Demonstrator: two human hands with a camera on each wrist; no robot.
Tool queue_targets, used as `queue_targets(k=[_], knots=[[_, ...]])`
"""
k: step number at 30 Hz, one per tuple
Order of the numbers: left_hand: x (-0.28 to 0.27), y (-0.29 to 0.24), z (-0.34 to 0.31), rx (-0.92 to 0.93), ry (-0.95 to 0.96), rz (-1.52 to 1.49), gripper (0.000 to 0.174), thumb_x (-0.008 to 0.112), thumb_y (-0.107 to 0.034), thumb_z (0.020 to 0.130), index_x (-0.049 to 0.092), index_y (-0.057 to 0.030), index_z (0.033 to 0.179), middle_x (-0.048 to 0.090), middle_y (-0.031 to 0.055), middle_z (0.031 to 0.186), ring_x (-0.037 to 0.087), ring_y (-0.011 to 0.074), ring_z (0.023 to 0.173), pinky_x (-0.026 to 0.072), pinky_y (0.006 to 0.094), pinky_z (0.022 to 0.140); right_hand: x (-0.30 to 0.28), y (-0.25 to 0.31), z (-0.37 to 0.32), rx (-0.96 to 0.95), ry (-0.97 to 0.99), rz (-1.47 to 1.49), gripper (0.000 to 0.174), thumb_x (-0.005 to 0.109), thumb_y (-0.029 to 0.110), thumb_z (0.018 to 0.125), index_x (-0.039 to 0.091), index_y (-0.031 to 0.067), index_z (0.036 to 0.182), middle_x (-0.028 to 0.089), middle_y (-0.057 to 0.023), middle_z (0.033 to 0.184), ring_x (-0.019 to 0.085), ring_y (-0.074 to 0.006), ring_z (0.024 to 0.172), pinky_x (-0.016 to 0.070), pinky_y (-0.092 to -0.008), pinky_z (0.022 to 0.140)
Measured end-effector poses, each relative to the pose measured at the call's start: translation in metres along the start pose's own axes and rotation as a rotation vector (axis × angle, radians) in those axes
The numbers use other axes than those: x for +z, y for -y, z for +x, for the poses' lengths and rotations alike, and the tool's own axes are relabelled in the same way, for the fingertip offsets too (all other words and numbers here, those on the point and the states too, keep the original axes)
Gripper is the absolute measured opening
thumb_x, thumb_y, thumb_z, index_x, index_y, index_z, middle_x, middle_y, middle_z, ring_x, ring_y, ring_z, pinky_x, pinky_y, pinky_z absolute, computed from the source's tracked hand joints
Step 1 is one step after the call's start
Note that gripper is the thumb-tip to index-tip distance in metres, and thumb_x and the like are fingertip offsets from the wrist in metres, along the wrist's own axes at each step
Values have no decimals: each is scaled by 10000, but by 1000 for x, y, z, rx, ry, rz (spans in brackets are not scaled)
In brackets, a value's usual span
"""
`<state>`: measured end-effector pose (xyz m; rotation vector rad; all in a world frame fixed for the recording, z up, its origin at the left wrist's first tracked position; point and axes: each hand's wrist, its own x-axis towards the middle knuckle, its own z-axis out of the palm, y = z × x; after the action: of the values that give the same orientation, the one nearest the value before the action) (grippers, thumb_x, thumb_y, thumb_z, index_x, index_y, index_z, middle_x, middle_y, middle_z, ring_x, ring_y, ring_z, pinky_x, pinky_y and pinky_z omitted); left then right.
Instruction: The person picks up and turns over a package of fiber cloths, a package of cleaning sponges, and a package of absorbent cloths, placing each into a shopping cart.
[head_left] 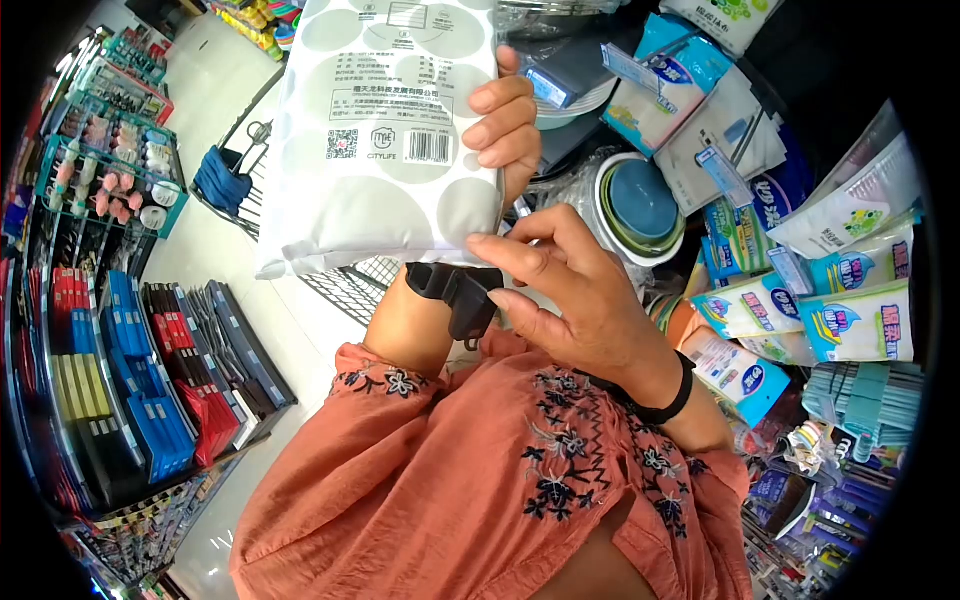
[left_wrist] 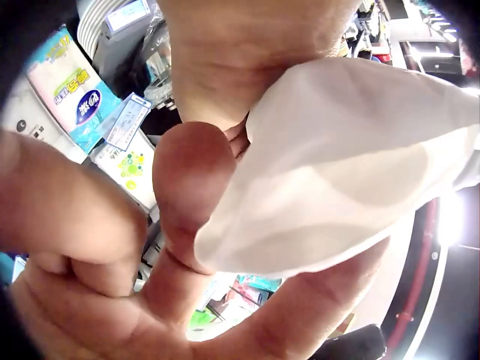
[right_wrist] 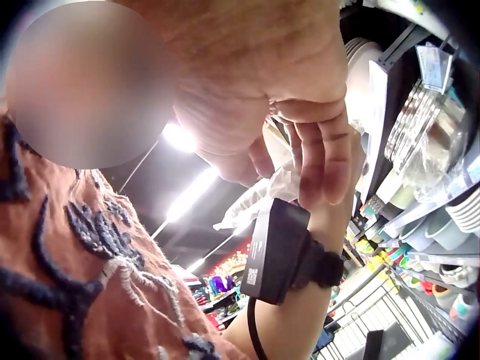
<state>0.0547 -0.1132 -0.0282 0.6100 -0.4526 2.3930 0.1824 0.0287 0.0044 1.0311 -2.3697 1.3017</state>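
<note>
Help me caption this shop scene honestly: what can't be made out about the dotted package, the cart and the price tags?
Dotted package: top end cut off by the head view's upper edge; contents hidden by opaque wrapping.
Wire cart: partly hidden behind the package, head view; cut off by the frame, right wrist view.
Price tags: print too small, head view.

From up top, the head view looks steeply down over the embroidered top (head_left: 565,460), catching the left hand (head_left: 507,125) and right hand (head_left: 570,290) at middling range. Left wrist view now: right up close, its hand looming large, facing past the polka-dot package (head_left: 400,205) to the shelf packs (head_left: 665,85), both shared with the head view. The right wrist view peers upward under its hand at ceiling lights (right_wrist: 191,196), sharing the black wrist camera (right_wrist: 276,251) with the head view.
</note>
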Motion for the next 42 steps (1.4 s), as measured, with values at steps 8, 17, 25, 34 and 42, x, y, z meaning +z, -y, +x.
queue_targets(k=[8,17,25,34,42], knots=[[3,5,-3,-12,0,5,407,458,-155,1018,431,130,1307,506,101,855,529,194,616,447,313,515,0,8,-6,56,62,73,483,756,37,835,640,94,1301,540,-117,1073,630,-239,888,546,-327,744],[15,-45,-41,31,-132,460,586,501,-354,1001,448,122,1339,514,84,964,482,177,775,426,286,675,-4,-10,-15,147,0,27,443,731,93,868,627,142,1296,576,-99,1043,662,-225,759,543,-340,657],[0,-124,-150,464,-1042,1488,674,338,-543,1076,510,28,1390,664,152,1232,681,229,1058,563,328,872,-4,-42,-41,359,2,130,431,695,75,898,605,88,1319,570,-108,1027,635,-201,737,504,-308,675],[-175,-186,-289,628,-1380,1502,652,350,-462,1087,551,133,1264,654,184,1164,620,236,955,493,368,871,6,-53,-39,470,91,155,434,674,89,917,580,76,1341,587,-122,1042,651,-217,765,517,-315,702],[-275,-227,-325,-68,-1784,1963,678,513,-475,987,614,193,1042,673,360,979,684,441,941,528,459,826,5,-58,-38,539,120,157,442,672,67,909,572,72,1340,593,-133,1053,657,-221,771,522,-311,709]])
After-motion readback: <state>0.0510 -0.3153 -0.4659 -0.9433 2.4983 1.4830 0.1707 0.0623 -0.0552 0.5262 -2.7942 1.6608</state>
